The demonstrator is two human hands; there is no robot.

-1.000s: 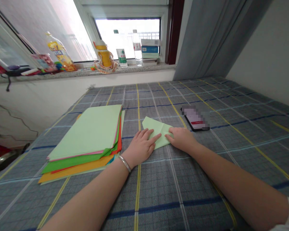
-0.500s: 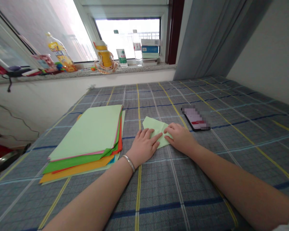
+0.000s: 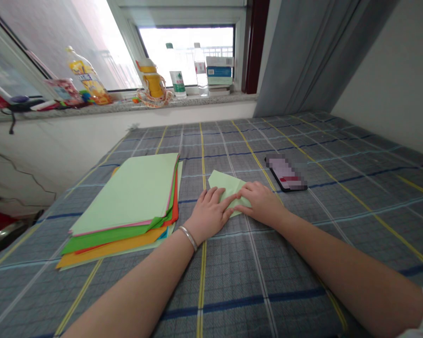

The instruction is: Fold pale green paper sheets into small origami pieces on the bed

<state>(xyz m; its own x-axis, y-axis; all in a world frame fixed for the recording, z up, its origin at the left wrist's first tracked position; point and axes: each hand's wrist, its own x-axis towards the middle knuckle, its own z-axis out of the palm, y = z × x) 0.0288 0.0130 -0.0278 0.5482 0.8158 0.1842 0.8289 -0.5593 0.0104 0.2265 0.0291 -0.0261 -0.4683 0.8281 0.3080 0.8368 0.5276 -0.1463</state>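
Note:
A pale green folded paper (image 3: pixel 223 182) lies on the grey plaid bedsheet (image 3: pixel 254 281) in front of me. My left hand (image 3: pixel 208 215) rests flat on its near left part with fingers stretched out and pressing down. My right hand (image 3: pixel 261 203) lies on the paper's right part, fingers curled down onto it and meeting the left fingertips. Much of the paper is hidden under both hands. A silver bracelet (image 3: pixel 189 237) circles my left wrist.
A stack of coloured paper sheets (image 3: pixel 134 199) lies to the left, light green on top. A phone (image 3: pixel 285 172) lies to the right of the hands. Bottles (image 3: pixel 154 80) and clutter line the windowsill (image 3: pixel 127 105). A grey curtain (image 3: pixel 303 56) hangs at the right.
My right hand has slid leftward over the folded paper toward my left hand, covering more of it. The left hand has stayed nearly in place.

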